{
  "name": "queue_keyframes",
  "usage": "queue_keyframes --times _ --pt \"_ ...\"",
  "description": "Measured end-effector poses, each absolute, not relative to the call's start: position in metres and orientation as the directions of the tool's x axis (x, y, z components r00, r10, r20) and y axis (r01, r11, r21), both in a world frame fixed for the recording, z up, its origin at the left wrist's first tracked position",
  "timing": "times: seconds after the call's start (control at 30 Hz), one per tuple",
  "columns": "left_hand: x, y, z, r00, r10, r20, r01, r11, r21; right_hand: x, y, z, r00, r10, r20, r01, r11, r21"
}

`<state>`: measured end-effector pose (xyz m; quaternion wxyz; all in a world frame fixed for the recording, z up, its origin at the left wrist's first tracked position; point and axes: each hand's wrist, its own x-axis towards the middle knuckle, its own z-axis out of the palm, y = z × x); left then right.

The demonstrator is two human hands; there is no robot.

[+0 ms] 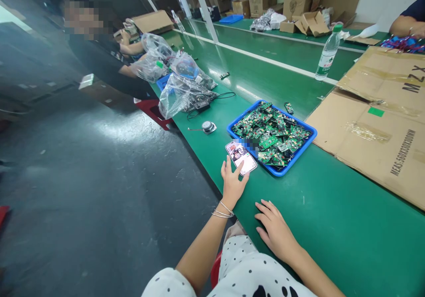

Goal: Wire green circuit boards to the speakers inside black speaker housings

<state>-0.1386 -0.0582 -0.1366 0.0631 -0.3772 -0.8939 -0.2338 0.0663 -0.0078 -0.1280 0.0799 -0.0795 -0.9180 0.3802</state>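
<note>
My left hand (233, 183) reaches over a smartphone (247, 166) that lies face up on the green table (332, 199). Its fingers are spread, and one fingertip is at the lit screen. On the table edge to the right rests my right hand (274, 224), palm down with fingers stretched out and nothing in them. Right behind the phone stands a blue tray (282, 173) heaped with green circuit boards (267, 140). A small round speaker (208, 126) with a thin wire lies left of the phone.
Clear plastic bags (182, 91) with dark parts lie at the left table edge, near a seated person (99, 53). Flattened cardboard (375, 120) covers the right side. A water bottle (328, 53) stands behind the tray. Another person's arm (407, 25) shows at far right.
</note>
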Motion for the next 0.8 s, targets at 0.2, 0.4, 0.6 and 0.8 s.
queue_keyframes --times 0.2,0.4,0.6,0.8 --pt "-0.139 -0.059 -0.137 -0.678 0.669 0.306 0.732 0.574 0.368 0.066 -0.008 -0.126 -0.977 0.203 0.066 0.096 0.692 -0.716" --pt "-0.141 -0.067 -0.137 -0.612 0.714 0.34 0.785 0.494 0.375 0.066 -0.008 -0.125 -0.974 0.215 0.07 0.1 0.686 -0.721" --pt "-0.143 -0.068 -0.141 -0.644 0.669 0.371 0.761 0.508 0.403 0.066 -0.008 -0.127 -0.973 0.216 0.082 0.093 0.689 -0.719" --pt "-0.145 -0.067 -0.145 -0.717 0.587 0.377 0.696 0.57 0.437 0.066 -0.008 -0.129 -0.974 0.212 0.083 0.089 0.69 -0.718"
